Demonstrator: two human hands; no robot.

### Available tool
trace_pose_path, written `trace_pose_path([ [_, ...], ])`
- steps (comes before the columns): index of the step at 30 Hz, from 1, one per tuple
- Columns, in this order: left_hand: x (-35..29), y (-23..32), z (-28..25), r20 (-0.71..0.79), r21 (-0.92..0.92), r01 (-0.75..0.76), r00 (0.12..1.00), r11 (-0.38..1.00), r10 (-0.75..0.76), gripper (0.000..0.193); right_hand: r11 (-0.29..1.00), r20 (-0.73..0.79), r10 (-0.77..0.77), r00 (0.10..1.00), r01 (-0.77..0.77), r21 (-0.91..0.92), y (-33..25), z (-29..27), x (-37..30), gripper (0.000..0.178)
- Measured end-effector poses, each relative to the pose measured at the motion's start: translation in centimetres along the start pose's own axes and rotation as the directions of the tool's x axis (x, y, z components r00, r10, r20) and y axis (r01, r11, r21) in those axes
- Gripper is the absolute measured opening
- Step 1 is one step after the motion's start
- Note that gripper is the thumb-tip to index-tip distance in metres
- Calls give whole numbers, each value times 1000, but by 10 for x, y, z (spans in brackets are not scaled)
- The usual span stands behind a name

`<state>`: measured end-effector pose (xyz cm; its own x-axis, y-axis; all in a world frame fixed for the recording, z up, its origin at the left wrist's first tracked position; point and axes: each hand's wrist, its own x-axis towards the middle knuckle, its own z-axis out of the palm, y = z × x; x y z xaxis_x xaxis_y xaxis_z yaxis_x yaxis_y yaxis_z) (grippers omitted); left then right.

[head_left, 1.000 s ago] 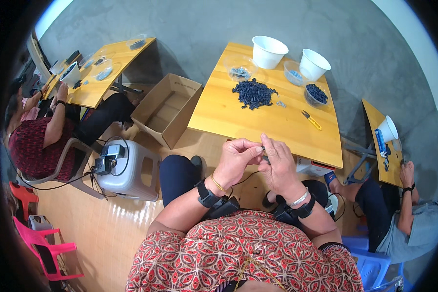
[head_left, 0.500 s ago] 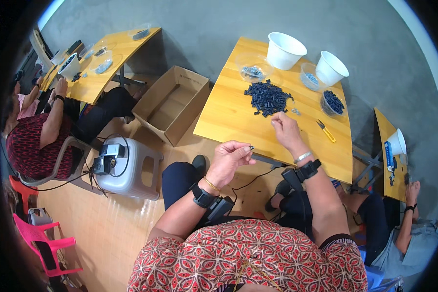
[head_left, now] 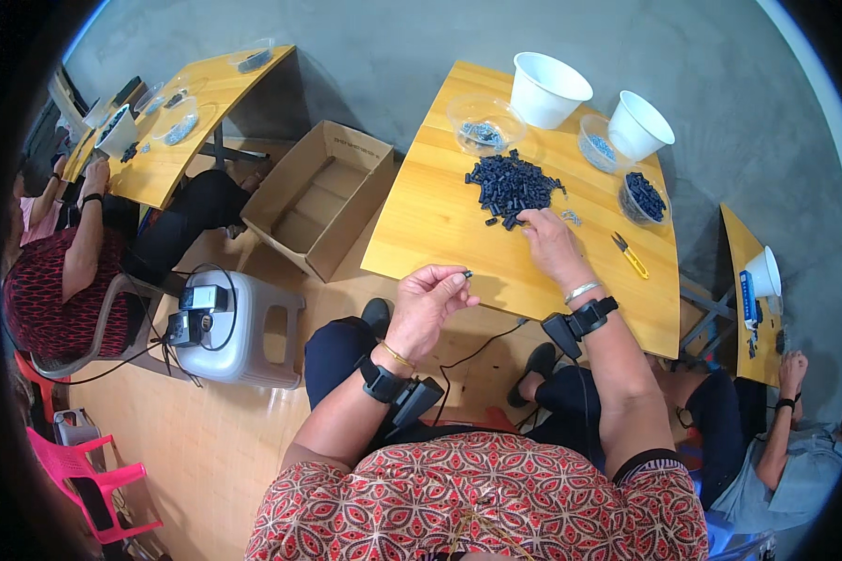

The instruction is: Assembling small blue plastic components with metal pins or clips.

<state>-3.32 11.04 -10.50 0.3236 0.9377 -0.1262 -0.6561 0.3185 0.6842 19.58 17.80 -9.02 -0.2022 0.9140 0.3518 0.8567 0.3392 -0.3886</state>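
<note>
Recorder: Hands, current state?

Observer: Left hand [head_left: 426,304] raised at the near edge of the yellow wooden table [head_left: 421,234], thumb and forefinger pinching one small dark piece [head_left: 468,274]. Right hand [head_left: 554,247] farther over the table, fingertips at the near right edge of the heap of short dark-blue plastic pieces [head_left: 513,179]; cannot tell whether they pinch one

Recorder: Change against one second ago?

Observer: Hands were together then, fingers meeting near the table's edge; now well apart. Right hand has gone to the heap, left holds its piece alone

Recorder: Meaning for the work?

Observer: Judgement only: two-handed handling is paused, and the right hand is occupied at the heap

Recorder: Surroundings?

Observer: Scatter of small silver-grey bits [head_left: 572,218] just right of the heap; yellow-handled cutter with dark blades [head_left: 632,258] farther right, untouched; clear round plastic bowl [head_left: 630,211] of dark-blue pieces beyond it
</note>
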Motion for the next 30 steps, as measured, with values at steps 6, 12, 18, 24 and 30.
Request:
trace_pose_path([
  [6,18,0,2,-23,30,5,1000,1000,-5,13,998,20,-1,1000,0,55,-4,-3,-9,19],
  [12,32,-11,10,-20,17,14,1000,1000,-14,14,988,-51,80,996,-72,137,17,-7,-28,22],
  [18,47,-24,14,-23,-26,-10,1000,1000,9,11,991,4,76,997,-76,111,2,-7,-34,25],
  [24,69,-29,13,-11,-11,-56,998,998,56,9,998,-50,-24,998,27,60,-11,-1,-29,26],
  [30,76,-23,13,30,-15,20,999,1000,-19,9,987,-119,158,980,-159,-2,43,-20,-17,26],
])
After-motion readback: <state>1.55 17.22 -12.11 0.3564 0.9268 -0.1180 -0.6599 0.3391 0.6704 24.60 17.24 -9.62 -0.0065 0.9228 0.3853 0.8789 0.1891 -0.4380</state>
